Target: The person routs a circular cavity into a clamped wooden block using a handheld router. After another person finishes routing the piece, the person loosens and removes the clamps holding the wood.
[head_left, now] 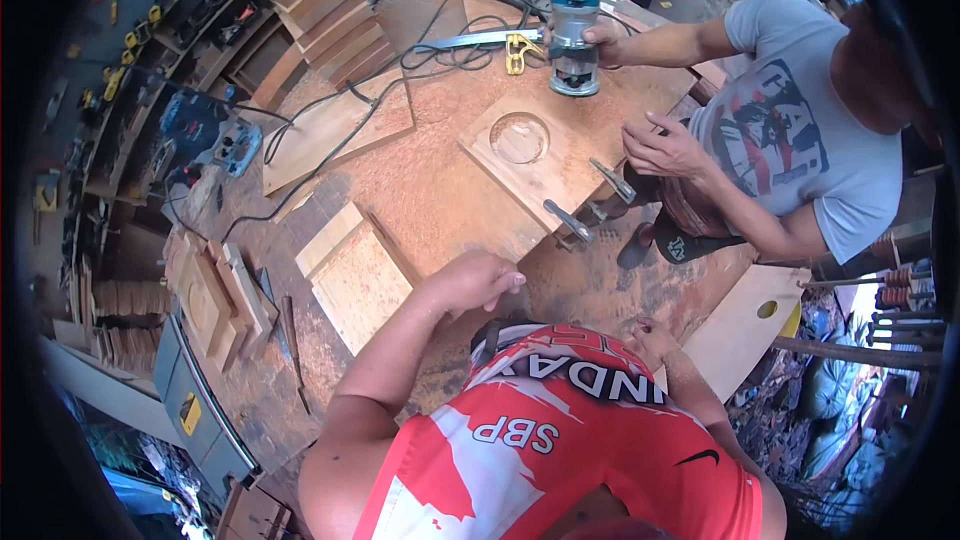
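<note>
My left hand (482,282) rests loosely by the workbench's near edge, holding nothing, its fingers slightly bent and apart. Just left of it lies a pale wooden board (362,278) sprinkled with shavings. Close to my body on the right, my right hand (655,342) hangs low with nothing visible in it and its fingers loosely spread. Beyond my hands, a wooden board with a round recess (520,138) is held at the bench edge by two clamps (570,221). A co-worker's hand grips a teal-topped router (574,35) upright past that board; their other hand (662,147) is open near the clamps.
Sawdust covers the workbench (450,200). A black cord (330,178) loops across it, past a yellow-headed combination square (520,52). Stacked boards (325,15) stand at the back. Left are a blue power tool (236,147), a recessed wooden piece (207,305) and a chisel-like tool (291,340).
</note>
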Tool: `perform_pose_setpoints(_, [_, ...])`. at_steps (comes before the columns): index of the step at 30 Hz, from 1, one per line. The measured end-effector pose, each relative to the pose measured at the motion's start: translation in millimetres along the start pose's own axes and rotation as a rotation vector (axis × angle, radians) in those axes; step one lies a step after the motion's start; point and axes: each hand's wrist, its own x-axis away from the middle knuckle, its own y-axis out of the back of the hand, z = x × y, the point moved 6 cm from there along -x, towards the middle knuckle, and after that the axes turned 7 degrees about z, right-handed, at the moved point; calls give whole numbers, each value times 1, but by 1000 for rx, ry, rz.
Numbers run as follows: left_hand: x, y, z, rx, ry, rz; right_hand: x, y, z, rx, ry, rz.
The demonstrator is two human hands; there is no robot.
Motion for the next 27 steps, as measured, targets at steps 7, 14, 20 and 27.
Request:
perform_pose_setpoints(7, [9,-94,-9,128,159,-105,0,26,-32,-38,134,59])
perform_pose_setpoints(14, [51,-274,96,281,489,-281,-69,21,-226,189,121,173])
perform_pose_setpoints(20, [134,-502,122,694,1041,-74,-61,30,-235,291,112,157])
perform_pose_setpoints(27, [137,-590,76,1014,1048,-359,-75,50,-184,440,269,89])
